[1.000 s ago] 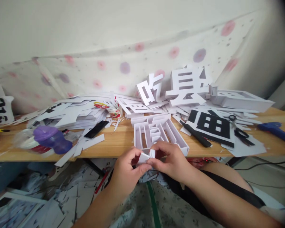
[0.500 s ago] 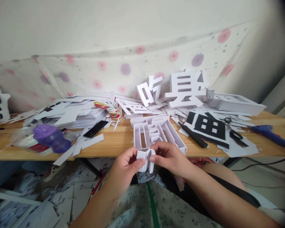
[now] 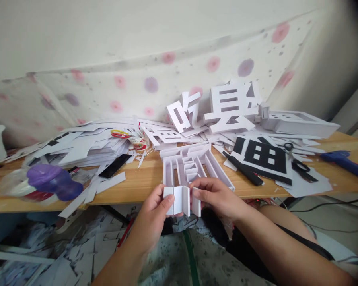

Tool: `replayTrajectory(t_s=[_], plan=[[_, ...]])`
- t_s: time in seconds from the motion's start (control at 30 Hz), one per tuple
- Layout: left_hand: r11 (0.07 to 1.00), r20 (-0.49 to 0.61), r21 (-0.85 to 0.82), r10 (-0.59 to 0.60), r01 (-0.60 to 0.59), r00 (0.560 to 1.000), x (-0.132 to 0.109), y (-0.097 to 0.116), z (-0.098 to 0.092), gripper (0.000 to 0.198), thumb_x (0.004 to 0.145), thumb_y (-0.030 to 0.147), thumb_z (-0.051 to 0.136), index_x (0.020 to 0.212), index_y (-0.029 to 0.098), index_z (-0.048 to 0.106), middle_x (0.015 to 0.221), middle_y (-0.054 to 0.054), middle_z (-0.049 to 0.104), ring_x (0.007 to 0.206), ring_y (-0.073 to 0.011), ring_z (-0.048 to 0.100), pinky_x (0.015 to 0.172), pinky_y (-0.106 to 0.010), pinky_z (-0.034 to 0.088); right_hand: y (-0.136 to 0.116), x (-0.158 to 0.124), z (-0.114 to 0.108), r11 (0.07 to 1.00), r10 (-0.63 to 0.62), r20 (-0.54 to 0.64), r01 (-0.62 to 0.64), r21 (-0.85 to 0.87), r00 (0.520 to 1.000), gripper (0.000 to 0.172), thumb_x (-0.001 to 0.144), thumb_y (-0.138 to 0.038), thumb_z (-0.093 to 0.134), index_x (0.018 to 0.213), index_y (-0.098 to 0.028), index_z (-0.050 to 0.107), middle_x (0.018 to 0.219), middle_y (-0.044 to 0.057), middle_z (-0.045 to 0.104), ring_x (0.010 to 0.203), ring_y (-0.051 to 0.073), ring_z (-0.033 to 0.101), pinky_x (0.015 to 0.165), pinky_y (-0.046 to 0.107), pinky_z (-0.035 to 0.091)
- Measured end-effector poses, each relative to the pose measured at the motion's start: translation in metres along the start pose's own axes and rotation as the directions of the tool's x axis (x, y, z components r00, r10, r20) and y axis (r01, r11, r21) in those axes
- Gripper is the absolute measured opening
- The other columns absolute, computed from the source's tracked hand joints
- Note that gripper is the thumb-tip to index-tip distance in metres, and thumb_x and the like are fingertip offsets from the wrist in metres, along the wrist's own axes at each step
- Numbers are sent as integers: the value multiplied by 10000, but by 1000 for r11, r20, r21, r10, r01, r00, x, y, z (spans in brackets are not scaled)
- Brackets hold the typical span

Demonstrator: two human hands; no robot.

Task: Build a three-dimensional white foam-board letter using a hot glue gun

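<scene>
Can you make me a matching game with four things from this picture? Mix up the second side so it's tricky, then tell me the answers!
Things:
1. Folded white piece
2. Plastic bottle
3. Phone
4. Tool with a thick handle

Matches:
A. Black, lying flat
B. Blue, near the right end of the table
C. Held in the left hand
D. Purple, on the left part of the table

Right pairs: 1-C, 2-D, 3-A, 4-B
</scene>
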State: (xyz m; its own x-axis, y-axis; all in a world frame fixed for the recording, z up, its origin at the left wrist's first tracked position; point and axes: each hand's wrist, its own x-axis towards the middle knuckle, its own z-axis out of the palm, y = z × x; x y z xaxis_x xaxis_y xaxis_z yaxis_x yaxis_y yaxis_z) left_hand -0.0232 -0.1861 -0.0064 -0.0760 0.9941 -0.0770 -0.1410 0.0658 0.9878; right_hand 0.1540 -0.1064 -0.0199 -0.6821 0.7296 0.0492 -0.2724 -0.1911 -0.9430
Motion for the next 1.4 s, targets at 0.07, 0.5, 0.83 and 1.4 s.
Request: replayTrajectory(t_s=[0.07, 0.5, 0.83, 1.4], plan=[[1000, -27, -6, -6, 6, 1000, 2, -1, 0, 226, 859, 379, 622, 970, 190, 567, 926, -39, 640, 787, -167, 587, 690, -311, 519, 2, 1, 1, 996, 19, -46, -15, 88, 999, 250, 771, -387, 704, 843, -154, 646, 677, -11, 629, 582, 128, 624, 546, 241, 469], [987, -104, 135, 96, -81, 990, 1, -11, 2, 287, 833, 450, 636, 807, 185, 530, 745, 19, 563, 702, -139, 540, 621, -246, 484, 4, 2, 19, 901, -218, -186, 124, -416, 958, 257, 814, -438, 618, 733, -200, 565, 572, -56, 434, 546, 112, 398, 508, 234, 322], [994, -28, 72, 90, -88, 996, -5, -8, 1, 258, 833, 397, 654, 805, 172, 530, 697, 33, 530, 643, -106, 468, 595, -225, 392, 3, -7, 24, 940, -150, -161, 90, -330, 975, 325, 852, -507, 572, 753, -200, 540, 480, -84, 395, 420, 84, 337, 402, 216, 237], [953, -17, -304, -4, -1, 1000, -7, -3, 18, 293, 729, 319, 773, 783, 155, 536, 690, 13, 599, 601, -100, 561, 551, -221, 486, 5, -6, 32, 950, -18, -196, 78, 301, 980, 348, 743, -458, 717, 660, -191, 509, 465, -74, 468, 346, 57, 373, 343, 179, 267]])
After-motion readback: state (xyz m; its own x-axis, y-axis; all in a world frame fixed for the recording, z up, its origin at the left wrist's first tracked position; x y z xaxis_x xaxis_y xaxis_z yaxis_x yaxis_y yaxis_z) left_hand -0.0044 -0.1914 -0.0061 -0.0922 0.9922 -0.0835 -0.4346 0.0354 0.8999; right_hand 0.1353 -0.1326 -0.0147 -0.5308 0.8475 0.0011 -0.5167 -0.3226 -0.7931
